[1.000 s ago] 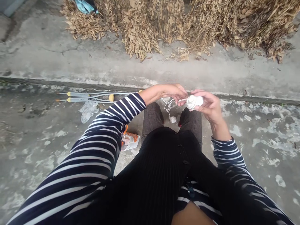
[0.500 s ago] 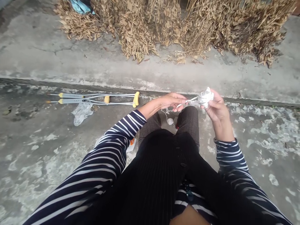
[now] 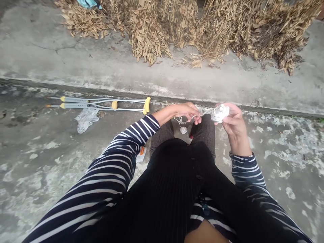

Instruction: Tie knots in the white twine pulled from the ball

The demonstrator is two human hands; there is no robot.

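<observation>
The right hand [image 3: 235, 119] grasps a white bundle [image 3: 219, 113] right of the scene's middle. The left hand [image 3: 189, 112], to its left, appears to pinch a length of cord [image 3: 207, 111] that runs across to the bundle. The winding looks partly done: turns already wrap the bundle, while the length between the hands is not yet taken up. Beneath, between the trouser legs [image 3: 162, 136], show a loose tangle [image 3: 180, 120] and, just nearer, a small ball [image 3: 183, 130]; whether all this is one cord, and how much is left, I cannot tell.

Counted from the biggest: one concrete ledge [image 3: 152, 79]; one mass of dried plants [image 3: 152, 37] on its far part; two trouser legs; crutches [image 3: 147, 105] on the left, probably two, since two tips show, though only one handgrip [image 3: 114, 105] can be made out; one clear plastic bag [image 3: 86, 119] beside them; one teal cloth [image 3: 88, 3], far left; two hands; one white-and-orange packet [image 3: 141, 154], partly behind the left sleeve [image 3: 121, 152]; one bundle; one small ball.
</observation>
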